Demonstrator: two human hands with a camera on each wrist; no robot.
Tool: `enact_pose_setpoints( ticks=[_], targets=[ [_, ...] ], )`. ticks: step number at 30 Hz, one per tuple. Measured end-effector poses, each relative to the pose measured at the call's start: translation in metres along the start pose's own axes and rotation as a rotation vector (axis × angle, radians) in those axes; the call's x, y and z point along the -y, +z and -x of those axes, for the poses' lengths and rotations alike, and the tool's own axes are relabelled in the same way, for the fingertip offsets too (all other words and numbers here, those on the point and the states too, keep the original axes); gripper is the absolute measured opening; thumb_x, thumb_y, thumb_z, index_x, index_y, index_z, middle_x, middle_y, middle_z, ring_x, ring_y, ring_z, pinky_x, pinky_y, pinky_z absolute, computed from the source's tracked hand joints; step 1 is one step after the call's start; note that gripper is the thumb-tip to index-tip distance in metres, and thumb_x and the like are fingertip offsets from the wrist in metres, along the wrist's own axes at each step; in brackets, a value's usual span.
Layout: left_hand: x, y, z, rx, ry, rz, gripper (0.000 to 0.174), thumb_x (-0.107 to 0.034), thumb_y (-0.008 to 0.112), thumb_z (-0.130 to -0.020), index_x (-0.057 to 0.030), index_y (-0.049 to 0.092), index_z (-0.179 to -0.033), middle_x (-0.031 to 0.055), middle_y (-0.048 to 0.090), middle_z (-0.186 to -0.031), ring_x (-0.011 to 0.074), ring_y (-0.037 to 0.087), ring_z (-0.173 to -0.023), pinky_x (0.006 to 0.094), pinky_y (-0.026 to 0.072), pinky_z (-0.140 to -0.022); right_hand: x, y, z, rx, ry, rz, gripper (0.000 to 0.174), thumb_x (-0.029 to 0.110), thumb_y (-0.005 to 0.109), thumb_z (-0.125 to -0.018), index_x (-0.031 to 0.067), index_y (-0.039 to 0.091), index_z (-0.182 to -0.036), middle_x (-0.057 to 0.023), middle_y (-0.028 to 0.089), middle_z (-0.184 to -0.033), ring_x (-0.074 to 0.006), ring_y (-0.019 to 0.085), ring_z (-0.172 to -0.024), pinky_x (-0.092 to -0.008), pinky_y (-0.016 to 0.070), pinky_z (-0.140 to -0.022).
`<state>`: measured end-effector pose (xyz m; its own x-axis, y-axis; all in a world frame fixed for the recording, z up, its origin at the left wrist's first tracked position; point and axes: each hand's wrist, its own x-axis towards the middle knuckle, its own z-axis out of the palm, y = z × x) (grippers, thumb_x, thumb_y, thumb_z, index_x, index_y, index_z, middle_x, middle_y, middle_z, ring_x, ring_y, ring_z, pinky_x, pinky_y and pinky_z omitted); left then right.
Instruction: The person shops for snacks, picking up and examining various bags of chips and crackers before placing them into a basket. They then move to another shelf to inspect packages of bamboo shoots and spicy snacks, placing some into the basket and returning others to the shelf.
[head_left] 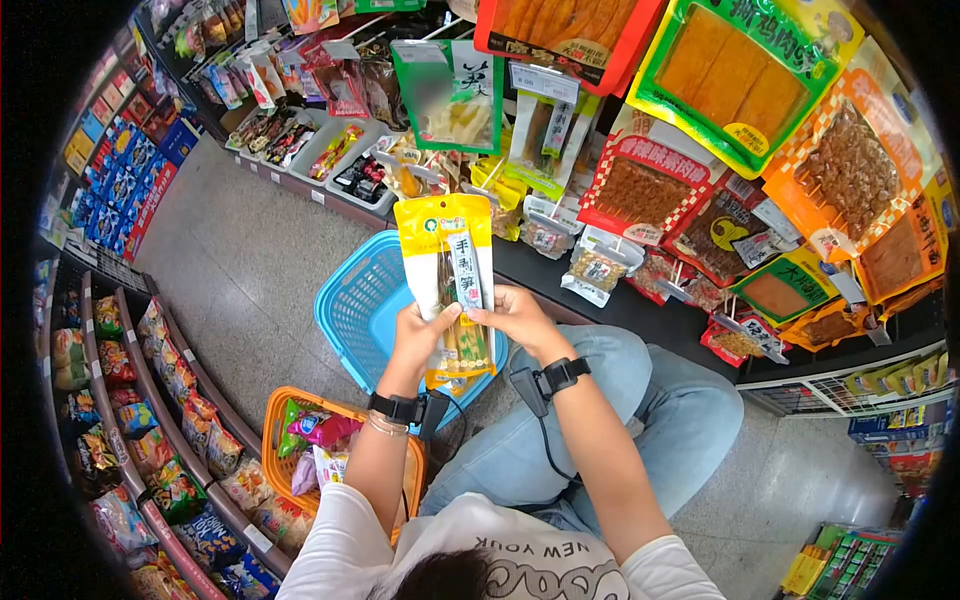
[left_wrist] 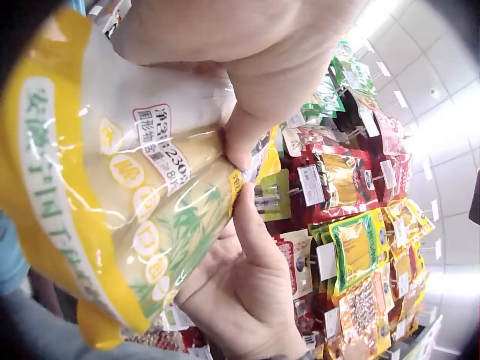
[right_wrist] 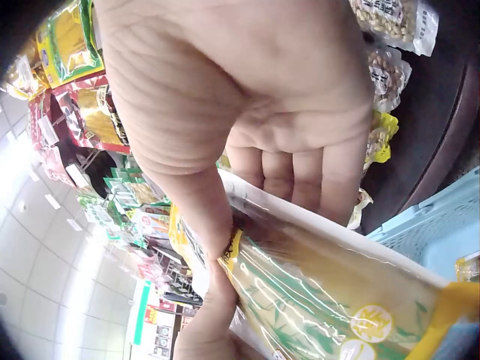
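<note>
Both hands hold one yellow and white snack pouch (head_left: 462, 265) of bamboo shoots, with a clear window and dark lettering. It stands upright over the blue basket in the head view. My left hand (head_left: 412, 338) grips its left edge, thumb (left_wrist: 244, 135) on the front. From the other side my right hand (head_left: 522, 320) pinches the right edge, its thumb also on the front and its fingers (right_wrist: 307, 180) behind. The two thumbs meet near a small yellow tab in the pouch's middle. In both wrist views the clear lower part shows pale shoots and green leaf print.
Beneath the pouch sits a blue basket (head_left: 350, 290); an orange basket (head_left: 275, 410) with several snack bags stands nearer. Hanging packets such as a green bag (head_left: 447, 95) fill the rack ahead. Curved snack shelves (head_left: 165, 400) line the left. Bent knees (head_left: 590, 375) are at the right.
</note>
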<state>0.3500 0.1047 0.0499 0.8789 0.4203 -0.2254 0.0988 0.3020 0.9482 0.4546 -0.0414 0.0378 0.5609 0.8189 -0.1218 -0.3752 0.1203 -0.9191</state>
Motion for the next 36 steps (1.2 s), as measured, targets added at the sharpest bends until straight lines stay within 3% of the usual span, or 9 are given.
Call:
enact_pose_setpoints(
  ticks=[19, 24, 36],
  targets=[
    [-0.013, 0.004, -0.002, -0.016, 0.024, -0.017, 0.022, -0.008, 0.068, -0.082, 0.0026, 0.063, -0.100, 0.0061, 0.066, -0.093, 0.0098, 0.061, -0.078, 0.0250, 0.0507, -0.068, 0.009, 0.003, 0.002, -0.040, -0.031, 0.019, 0.031, 0.012, 0.069, -0.082, -0.0011, 0.061, -0.108, -0.0054, 0.065, -0.102, -0.0098, 0.060, -0.091, -0.0257, 0.0472, -0.084],
    [-0.010, 0.002, -0.002, -0.006, -0.001, 0.105, 0.025, -0.011, 0.068, -0.083, 0.0020, 0.061, -0.103, 0.0067, 0.066, -0.095, 0.0111, 0.062, -0.078, 0.0257, 0.0513, -0.068, 0.011, 0.004, 0.003, 0.035, 0.062, 0.032, 0.031, 0.015, 0.071, -0.080, -0.0012, 0.063, -0.105, -0.0052, 0.065, -0.100, -0.0095, 0.060, -0.090, -0.0251, 0.0470, -0.082],
    [-0.010, 0.003, -0.006, -0.025, 0.037, 0.063, 0.030, -0.018, 0.067, -0.085, 0.0010, 0.059, -0.106, 0.0052, 0.064, -0.098, 0.0097, 0.059, -0.083, 0.0246, 0.0480, -0.073, 0.003, -0.001, 0.000, -0.057, 0.007, 0.070, 0.028, 0.014, 0.070, -0.081, -0.0011, 0.063, -0.103, -0.0046, 0.065, -0.097, -0.0091, 0.060, -0.087, -0.0250, 0.0477, -0.079]
  ],
)
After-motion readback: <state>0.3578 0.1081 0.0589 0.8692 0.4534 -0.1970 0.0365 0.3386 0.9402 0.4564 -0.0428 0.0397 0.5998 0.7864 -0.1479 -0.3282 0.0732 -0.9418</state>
